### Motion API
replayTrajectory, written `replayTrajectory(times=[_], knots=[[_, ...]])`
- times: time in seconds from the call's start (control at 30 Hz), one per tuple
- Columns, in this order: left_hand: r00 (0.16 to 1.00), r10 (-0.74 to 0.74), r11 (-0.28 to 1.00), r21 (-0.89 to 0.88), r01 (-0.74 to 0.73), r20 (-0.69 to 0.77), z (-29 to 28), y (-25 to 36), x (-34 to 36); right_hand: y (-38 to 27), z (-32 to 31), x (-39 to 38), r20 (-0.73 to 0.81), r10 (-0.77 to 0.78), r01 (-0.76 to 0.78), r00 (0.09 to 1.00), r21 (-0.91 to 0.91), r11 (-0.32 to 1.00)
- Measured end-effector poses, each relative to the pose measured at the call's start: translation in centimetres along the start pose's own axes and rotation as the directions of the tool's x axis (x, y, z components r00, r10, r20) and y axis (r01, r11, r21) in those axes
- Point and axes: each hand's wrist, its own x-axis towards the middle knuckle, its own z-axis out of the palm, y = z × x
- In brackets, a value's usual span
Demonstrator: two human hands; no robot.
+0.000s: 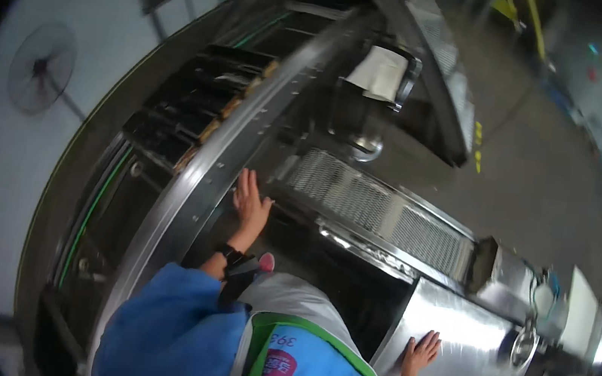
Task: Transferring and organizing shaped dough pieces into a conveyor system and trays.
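Note:
My left hand (250, 210) reaches forward with its fingers stretched out and holds nothing. It is beside the inner face of a long steel rail (186, 192); whether it touches the rail I cannot tell. To the right, my right hand (422, 352) lies with its fingers extended on a shiny steel table top (473, 355), with nothing in it. Ahead of me, between the two hands, runs a perforated metal step or walkway (360, 200). I wear blue sleeves and a pale apron with green edging.
Dark blocks (195, 98) line the conveyor beyond the rail. A chair with a white cloth (379, 73) stands ahead, near a sloping steel frame (439, 62). A metal box (500, 279) sits past the table's far edge. A round fan (41, 68) is at the left wall.

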Motion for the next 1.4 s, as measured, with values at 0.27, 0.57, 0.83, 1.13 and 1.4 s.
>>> replayTrajectory(times=[0.27,0.57,0.83,1.13,1.4], knots=[[0.971,-0.162,0.957,0.212,0.198,-0.175,-5.8,-8.9,3.4,-2.0,-0.5,5.7,0.151,0.032,-0.020,0.988,-0.081,0.996],[0.965,-0.101,0.948,0.271,0.167,-0.244,-8.6,-14.4,10.2,-2.3,1.1,5.2,0.133,0.056,-0.053,0.990,-0.025,0.998],[0.989,0.080,0.930,0.368,-0.029,-0.124,-5.8,-19.0,17.8,-7.8,-0.5,3.1,0.228,0.163,-0.154,0.960,-0.057,0.986],[0.999,0.015,0.931,0.364,-0.032,0.051,-9.2,-21.5,16.3,-12.4,-2.6,2.1,0.261,0.266,-0.277,0.928,0.006,0.961],[0.978,-0.206,0.947,0.246,0.204,-0.017,-13.0,-21.3,12.1,-13.1,-2.8,2.5,0.274,0.290,-0.302,0.917,0.000,0.953]])
